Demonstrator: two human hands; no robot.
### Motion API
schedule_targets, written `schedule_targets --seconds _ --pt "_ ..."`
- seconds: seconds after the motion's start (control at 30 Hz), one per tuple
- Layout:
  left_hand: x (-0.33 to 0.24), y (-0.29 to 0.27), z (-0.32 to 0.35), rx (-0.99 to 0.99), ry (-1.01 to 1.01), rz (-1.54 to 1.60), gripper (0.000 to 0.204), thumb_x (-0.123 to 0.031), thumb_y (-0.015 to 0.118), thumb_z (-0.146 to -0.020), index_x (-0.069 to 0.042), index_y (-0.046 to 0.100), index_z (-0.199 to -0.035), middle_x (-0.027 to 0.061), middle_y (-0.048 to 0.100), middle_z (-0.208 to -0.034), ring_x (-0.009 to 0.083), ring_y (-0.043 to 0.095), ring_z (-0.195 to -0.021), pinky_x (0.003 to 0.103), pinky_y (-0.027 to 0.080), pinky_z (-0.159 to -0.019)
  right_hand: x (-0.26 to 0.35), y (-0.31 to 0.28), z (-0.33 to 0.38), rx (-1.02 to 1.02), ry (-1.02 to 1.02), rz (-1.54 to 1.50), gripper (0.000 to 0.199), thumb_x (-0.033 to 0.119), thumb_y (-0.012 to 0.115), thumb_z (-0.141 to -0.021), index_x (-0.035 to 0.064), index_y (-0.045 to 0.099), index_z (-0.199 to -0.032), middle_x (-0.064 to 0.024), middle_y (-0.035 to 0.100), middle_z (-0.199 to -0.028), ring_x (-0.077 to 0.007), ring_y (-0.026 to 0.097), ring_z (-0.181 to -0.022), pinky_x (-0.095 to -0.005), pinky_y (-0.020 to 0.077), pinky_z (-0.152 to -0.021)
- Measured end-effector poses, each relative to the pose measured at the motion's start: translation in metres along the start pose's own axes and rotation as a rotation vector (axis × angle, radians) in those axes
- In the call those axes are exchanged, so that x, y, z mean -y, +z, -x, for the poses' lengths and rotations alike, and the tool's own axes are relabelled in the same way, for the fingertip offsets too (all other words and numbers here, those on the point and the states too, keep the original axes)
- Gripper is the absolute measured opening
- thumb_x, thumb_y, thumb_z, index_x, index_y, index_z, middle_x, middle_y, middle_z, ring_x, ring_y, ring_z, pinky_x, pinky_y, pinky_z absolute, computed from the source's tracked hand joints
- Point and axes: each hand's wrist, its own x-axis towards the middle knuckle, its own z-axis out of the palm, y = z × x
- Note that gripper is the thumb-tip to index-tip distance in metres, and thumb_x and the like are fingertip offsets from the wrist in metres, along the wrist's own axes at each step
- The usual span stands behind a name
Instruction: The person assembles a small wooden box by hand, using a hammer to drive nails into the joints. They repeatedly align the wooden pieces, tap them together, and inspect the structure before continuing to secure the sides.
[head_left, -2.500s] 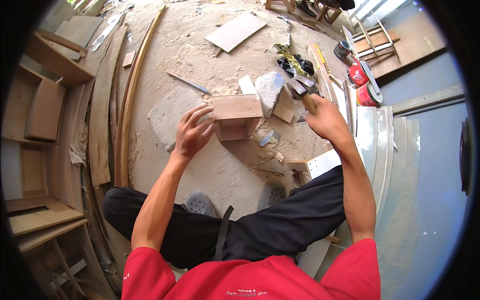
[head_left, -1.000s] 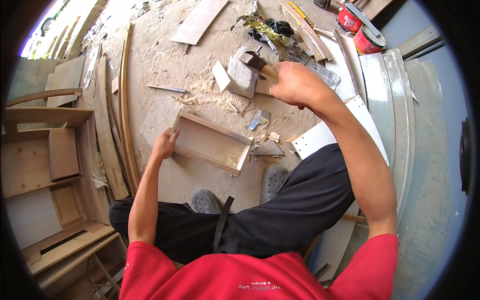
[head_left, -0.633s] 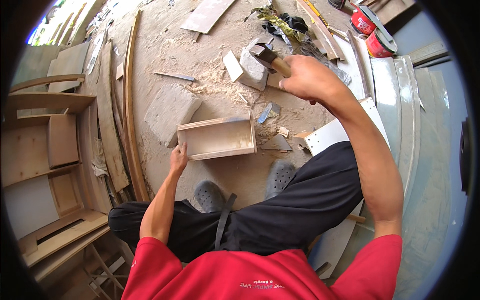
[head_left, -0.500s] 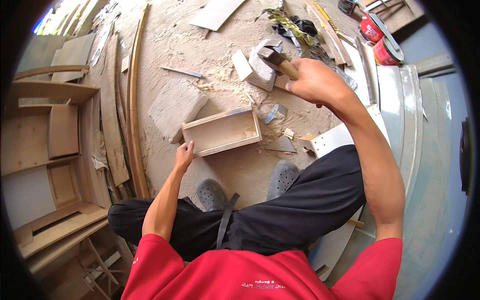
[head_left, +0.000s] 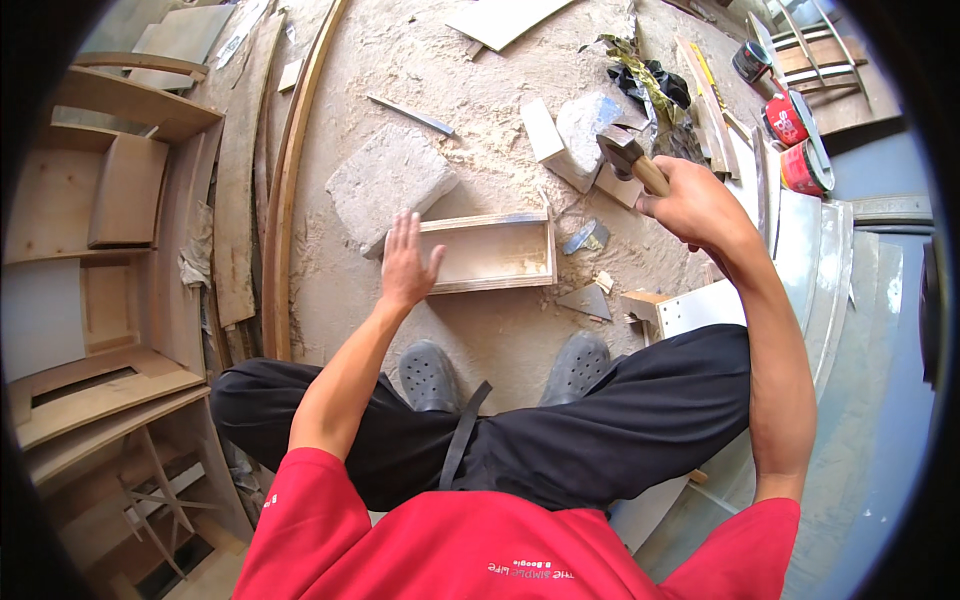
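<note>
A shallow wooden drawer box [head_left: 490,286] lies on the dusty floor in front of my feet, its left end against a pale stone block [head_left: 385,180]. My left hand [head_left: 408,262] rests with outstretched fingers over the box's left end, gripping nothing. Up to the right, my right hand [head_left: 690,200] is wrapped round the wooden handle of a claw hammer [head_left: 622,152]. The hammer's metal head is raised above and to the right of the box, near a second stone block [head_left: 588,135] and a small pale wooden block [head_left: 541,130].
A flat metal chisel-like bar [head_left: 410,115] lies beyond the stone block. Long wooden strips [head_left: 290,200] and a wooden cabinet frame [head_left: 180,230] line the left side. Red paint cans [head_left: 803,168] stand at the far right. A drilled white board [head_left: 700,308] is by my right knee.
My left hand has gone from gripping the box's left corner to lying flat over that end. The right hand still holds the hammer, now slightly lower. The whole view has shifted.
</note>
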Motion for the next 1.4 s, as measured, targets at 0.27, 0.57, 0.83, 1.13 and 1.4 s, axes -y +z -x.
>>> schedule_targets --seconds 0.27,0.57,0.83,1.13,1.4 --pt "-0.039 0.026 -0.003 0.175 0.126 -0.126 0.09 -0.073 0.046 -0.092 -0.018 0.026 -0.161 0.0166 0.011 -0.169 0.0335 0.003 -0.156 0.054 -0.003 -0.124 -0.003 0.004 0.0 0.014 0.023 0.062 0.03 0.016 0.069 -0.087 -0.0007 0.061 -0.11 -0.0195 0.067 -0.073 -0.028 0.066 -0.055 -0.0411 0.0511 -0.053" --pt "-0.04 0.024 -0.005 0.192 0.114 -0.089 0.087 -0.069 0.052 -0.091 -0.019 0.03 -0.159 0.0137 0.017 -0.167 0.0332 0.01 -0.155 0.054 0.0 -0.124 -0.021 0.011 -0.018 0.037 0.038 0.139 0.032 0.018 0.071 -0.086 -0.0008 0.06 -0.109 -0.0211 0.068 -0.078 -0.0302 0.066 -0.059 -0.0432 0.0516 -0.057" --pt "-0.048 0.01 -0.007 0.261 0.133 -0.104 0.114 -0.08 0.062 -0.076 -0.014 0.024 -0.16 0.0197 0.021 -0.164 0.0377 0.014 -0.153 0.059 0.003 -0.122 -0.02 0.007 -0.02 0.083 0.049 0.119 0.029 0.016 0.068 -0.085 -0.0009 0.06 -0.108 -0.018 0.066 -0.072 -0.0273 0.065 -0.056 -0.0411 0.0507 -0.05" --pt "-0.052 -0.021 -0.023 0.549 0.252 -0.309 0.14 -0.074 0.08 -0.053 -0.012 0.017 -0.161 0.028 0.027 -0.155 0.0438 0.02 -0.148 0.071 0.014 -0.115 -0.017 0.008 -0.022 0.088 0.001 0.127 0.029 0.015 0.068 -0.086 -0.0022 0.059 -0.108 -0.0176 0.065 -0.071 -0.0261 0.064 -0.052 -0.0391 0.0498 -0.046" --pt "-0.022 -0.06 -0.028 0.466 0.228 -0.244 0.128 -0.078 0.078 -0.054 -0.011 0.032 -0.153 0.0241 0.038 -0.143 0.037 0.038 -0.132 0.062 0.034 -0.107 0.002 0.005 -0.014 0.073 -0.001 0.134 0.032 0.02 0.072 -0.088 -0.0014 0.059 -0.108 -0.0202 0.067 -0.078 -0.0285 0.066 -0.06 -0.0414 0.0515 -0.055"
